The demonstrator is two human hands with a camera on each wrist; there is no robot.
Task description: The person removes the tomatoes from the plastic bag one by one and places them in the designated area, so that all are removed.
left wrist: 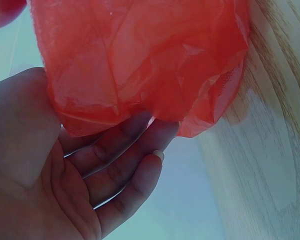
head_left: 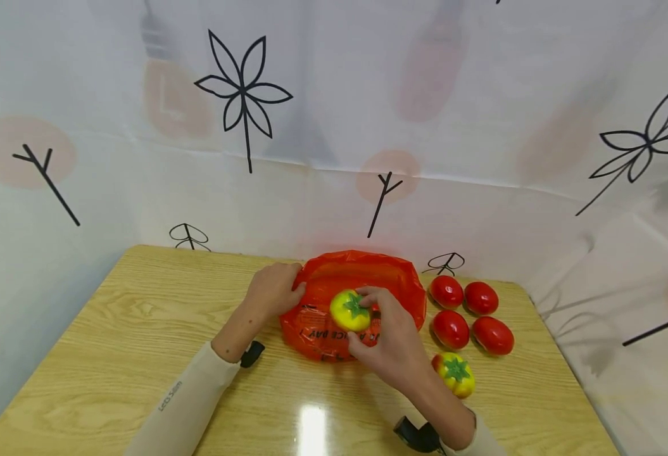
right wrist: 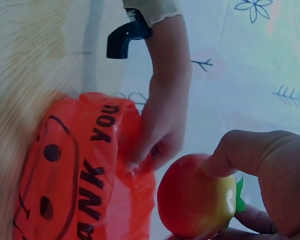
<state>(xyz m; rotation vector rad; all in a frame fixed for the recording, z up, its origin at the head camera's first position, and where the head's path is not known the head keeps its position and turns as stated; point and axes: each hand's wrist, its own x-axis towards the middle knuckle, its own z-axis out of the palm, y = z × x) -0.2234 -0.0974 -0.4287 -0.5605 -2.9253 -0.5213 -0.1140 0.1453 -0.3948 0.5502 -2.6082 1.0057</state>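
A red plastic bag with black printing lies on the table with its mouth spread. At its left rim my left hand grips the plastic; in the left wrist view the fingertips disappear behind the red film. Between thumb and fingers my right hand pinches a toy tomato, yellow around a green leafy top. From the right wrist view, the same tomato shows a red side and is close to the bag's mouth. Another red-and-yellow toy tomato rests on the table beside my right wrist.
Several glossy red toy fruits stand grouped to the right of the bag. The wooden table ends at a white patterned cloth hanging behind it.
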